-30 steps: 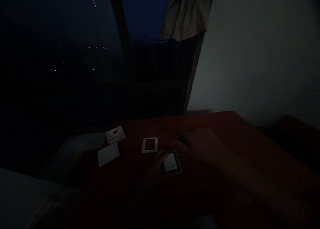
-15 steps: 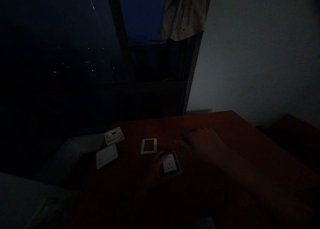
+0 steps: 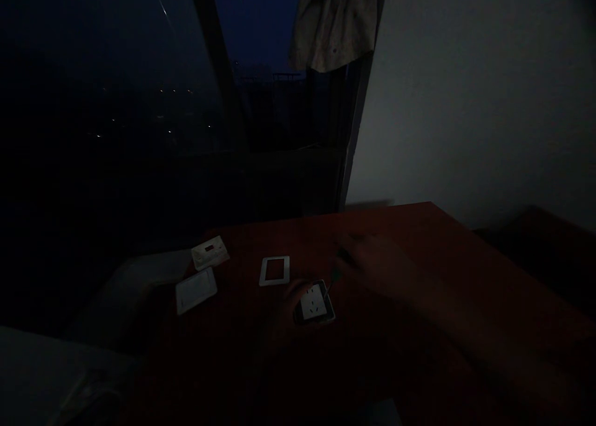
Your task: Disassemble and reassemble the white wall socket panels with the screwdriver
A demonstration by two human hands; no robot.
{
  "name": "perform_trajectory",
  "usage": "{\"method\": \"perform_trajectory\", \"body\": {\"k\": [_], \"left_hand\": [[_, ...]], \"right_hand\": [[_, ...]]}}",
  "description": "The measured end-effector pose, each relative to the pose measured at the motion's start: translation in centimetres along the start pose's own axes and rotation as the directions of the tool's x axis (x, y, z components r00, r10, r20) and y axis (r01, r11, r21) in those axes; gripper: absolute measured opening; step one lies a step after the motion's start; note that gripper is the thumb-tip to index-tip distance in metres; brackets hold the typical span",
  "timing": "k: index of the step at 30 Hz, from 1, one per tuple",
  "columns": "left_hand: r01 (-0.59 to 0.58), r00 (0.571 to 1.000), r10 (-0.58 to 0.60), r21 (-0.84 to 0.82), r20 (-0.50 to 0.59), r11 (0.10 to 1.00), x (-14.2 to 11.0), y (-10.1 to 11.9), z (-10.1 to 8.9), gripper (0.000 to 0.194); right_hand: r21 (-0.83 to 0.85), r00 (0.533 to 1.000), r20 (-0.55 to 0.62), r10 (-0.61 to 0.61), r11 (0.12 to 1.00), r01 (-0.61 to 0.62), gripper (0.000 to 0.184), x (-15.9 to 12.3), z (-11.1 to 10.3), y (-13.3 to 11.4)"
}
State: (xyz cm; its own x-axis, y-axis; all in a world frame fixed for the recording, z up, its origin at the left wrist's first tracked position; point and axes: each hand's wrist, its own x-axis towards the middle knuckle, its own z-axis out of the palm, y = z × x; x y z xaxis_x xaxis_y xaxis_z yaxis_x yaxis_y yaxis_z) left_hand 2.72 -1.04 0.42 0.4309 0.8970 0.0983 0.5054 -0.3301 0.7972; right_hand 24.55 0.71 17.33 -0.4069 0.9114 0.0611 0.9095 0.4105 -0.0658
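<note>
In dim light, my left hand [image 3: 283,319] wraps around a wall socket [image 3: 313,302], fingers at its far left edge. The socket's white face with plug slots points up, inside a dark surround with a pale rim. My right hand [image 3: 375,263] is closed around a screwdriver [image 3: 336,274] with a green handle, just right of the socket. The screwdriver slants down, and its thin shaft meets the socket's right side; the exact tip is too dark to see. Beyond my left fingers lies a white rectangular frame [image 3: 263,272] on the table.
The reddish-brown table [image 3: 395,218] runs to a white wall [image 3: 465,103] and a dark window [image 3: 139,103]. At its left edge are a white plate with a small slot [image 3: 218,248] and a pale rectangular plate [image 3: 197,290]. A cloth [image 3: 333,28] hangs above.
The view has shifted slightly, so everything sits a little further left. My right hand has shifted its grip around the screwdriver handle; the shaft stays at the socket's right side. My left hand keeps its hold.
</note>
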Motion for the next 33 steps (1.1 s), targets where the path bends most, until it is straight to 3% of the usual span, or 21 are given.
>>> {"method": "perform_trajectory", "body": {"k": [6, 9, 11, 14, 18, 24, 27, 31, 33], "left_hand": [[0.003, 1.0, -0.003, -0.002, -0.008, 1.0, 0.1, 0.3, 0.0, 0.071], [0.003, 1.0, -0.003, -0.001, -0.021, 1.0, 0.1, 0.3, 0.1, 0.071], [0.003, 1.0, -0.003, -0.01, -0.013, 1.0, 0.0, 0.3, 0.0, 0.072], [0.013, 1.0, -0.013, -0.011, -0.008, 1.0, 0.0, 0.1, 0.0, 0.072], [0.003, 1.0, -0.003, -0.008, -0.005, 1.0, 0.0, -0.3, 0.2, 0.073], [-0.037, 0.999, 0.038, 0.039, -0.02, 0.999, 0.2, -0.5, 0.3, 0.075], [-0.041, 0.999, 0.041, 0.023, -0.005, 0.999, 0.2, -0.4, 0.2, 0.074], [-0.022, 1.0, 0.022, 0.0, 0.013, 1.0, 0.2, -0.3, 0.1, 0.073], [-0.032, 0.999, 0.032, 0.001, 0.011, 0.999, 0.2, -0.3, 0.1, 0.074]], "right_hand": [[0.219, 0.985, 0.009, -0.171, 0.962, 0.164, 0.048, -0.4, -0.2, 0.2], [0.092, 0.997, -0.015, -0.081, 0.992, 0.082, 0.031, -0.2, -0.3, -0.2], [0.025, 1.0, -0.011, -0.022, 0.999, 0.022, 0.03, -0.1, -0.3, -0.3], [0.084, 0.997, 0.026, -0.068, 0.994, 0.065, 0.029, 0.0, -0.5, -0.3], [0.204, 0.985, 0.039, -0.169, 0.966, 0.157, 0.049, -0.2, -0.7, -0.1], [0.034, 1.0, 0.023, -0.016, 0.999, 0.015, 0.035, 0.5, 0.0, -0.2], [0.095, 0.997, 0.027, -0.066, 0.993, 0.063, 0.029, 0.6, 0.0, 0.0], [0.248, 0.986, 0.025, -0.166, 0.956, 0.155, 0.049, 0.3, -0.6, -0.1], [0.241, 0.984, 0.035, -0.173, 0.957, 0.16, 0.047, 0.2, -0.9, -0.5]]}}
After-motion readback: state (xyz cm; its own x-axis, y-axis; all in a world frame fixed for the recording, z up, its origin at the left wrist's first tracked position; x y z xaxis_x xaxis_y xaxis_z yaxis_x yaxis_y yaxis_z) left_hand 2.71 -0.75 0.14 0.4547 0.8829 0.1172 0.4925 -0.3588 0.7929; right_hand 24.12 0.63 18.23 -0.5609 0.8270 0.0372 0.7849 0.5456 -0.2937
